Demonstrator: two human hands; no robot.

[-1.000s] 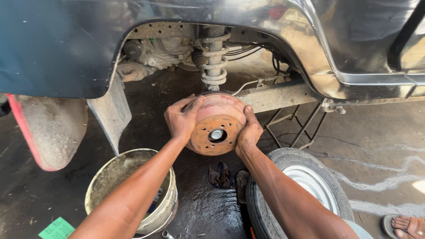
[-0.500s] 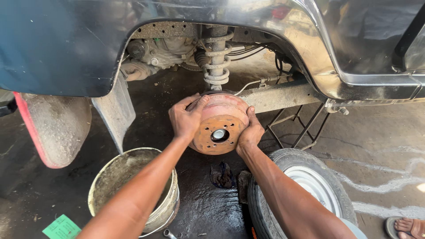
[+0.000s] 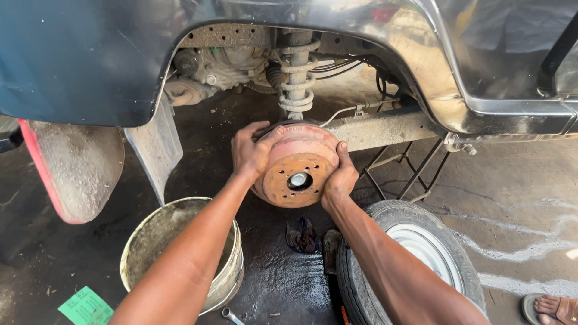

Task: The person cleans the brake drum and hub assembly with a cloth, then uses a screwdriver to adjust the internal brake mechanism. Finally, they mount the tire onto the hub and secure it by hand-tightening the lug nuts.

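change: view has shifted a little since a second ago; both hands stay clamped on the drum, same grip, drum in the same spot under the arch.
drum: rusty brake drum [image 3: 296, 165] sits on the hub inside the wheel arch, face toward the camera, shiny hub cap at its centre.
left hand: left hand [image 3: 253, 151] pressed on the drum's upper left rim, fingers [image 3: 270, 136] spread wide and curled over the edge.
right hand: right hand [image 3: 341, 177] on the drum's right side, thumb up along the rim, rest of the fingers wrapped behind, out of sight.
above: coil spring [image 3: 297, 78] and strut right over the drum; dark car body [image 3: 90, 54] overhead.
behind right: dusty axle beam [image 3: 385, 127] running off from the drum, metal stand [image 3: 402, 171] under it.
left: mud flap [image 3: 155, 147] and red-edged flap [image 3: 75, 168], well clear of the drum.
below: dirty bucket [image 3: 180, 253] under the left forearm; removed wheel [image 3: 415, 259] lies flat under the right forearm.
floor: wet, dark rag [image 3: 301, 235] between bucket and wheel; wrench tip [image 3: 230, 315] by the bucket; green paper [image 3: 85, 307] bottom left.
other: someone's sandalled foot [image 3: 557, 308] bottom right corner.
blocking: forearms cover part of bucket and wheel; nothing in front of the drum face.
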